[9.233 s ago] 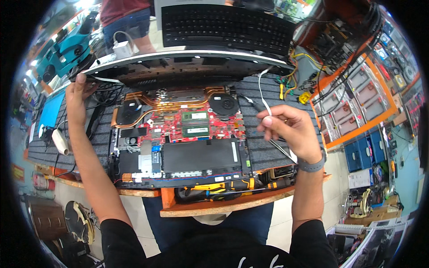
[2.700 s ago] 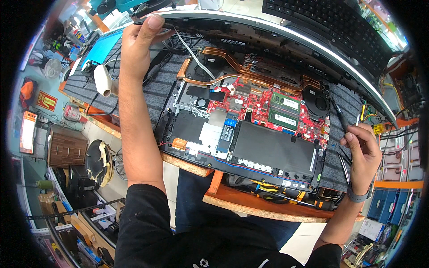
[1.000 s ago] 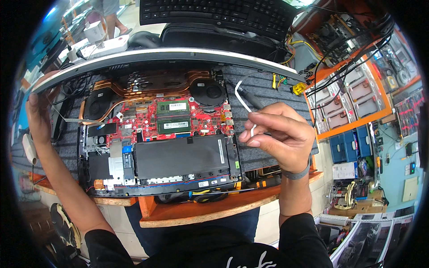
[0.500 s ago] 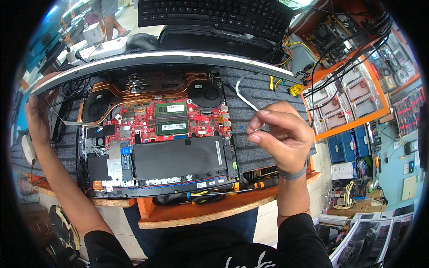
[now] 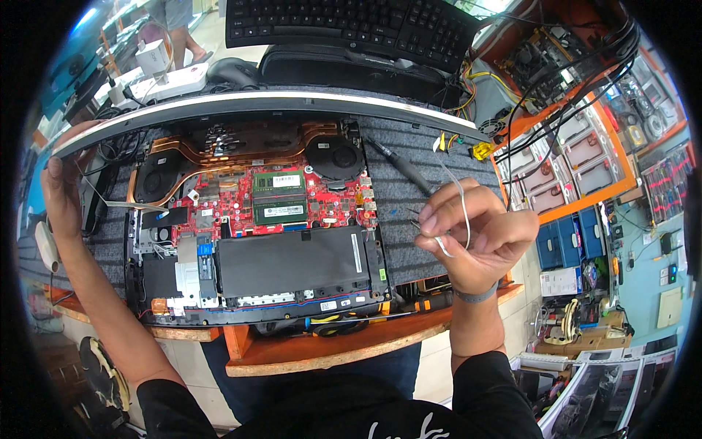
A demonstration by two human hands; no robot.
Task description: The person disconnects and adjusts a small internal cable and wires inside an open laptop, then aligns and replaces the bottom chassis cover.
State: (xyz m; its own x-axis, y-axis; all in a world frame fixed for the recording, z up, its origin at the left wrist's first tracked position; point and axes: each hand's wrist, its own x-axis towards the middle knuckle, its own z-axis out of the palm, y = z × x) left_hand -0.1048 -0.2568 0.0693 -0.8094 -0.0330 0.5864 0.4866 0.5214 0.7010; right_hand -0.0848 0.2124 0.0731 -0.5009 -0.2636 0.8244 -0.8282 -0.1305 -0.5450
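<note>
Hands apart at opposite ends of the opened laptop (image 5: 256,241); right hand (image 5: 479,234) raised at 3 o'clock of it, fingers curled and pressed together, pinching a thin white cable (image 5: 462,208) that loops up over the fingers; whether tweezers are also gripped, cannot tell. Left hand (image 5: 62,197) at 9 o'clock, fingers wrapped over the end of the grey lid panel (image 5: 270,102), which runs as an arc across 12 o'clock of the chassis. Laptop lies base-up on a grey ribbed mat (image 5: 417,197) on the desk (image 5: 329,351); red mainboard (image 5: 285,201) exposed, two green memory modules (image 5: 278,197) at centre, copper heat pipes (image 5: 241,154) and two fans toward 12 o'clock, black battery (image 5: 292,260) toward 6 o'clock. Black screwdriver (image 5: 402,167) on the mat at 2 o'clock, just beyond the right hand; black keyboard (image 5: 351,25) at 12 o'clock, well apart.
</note>
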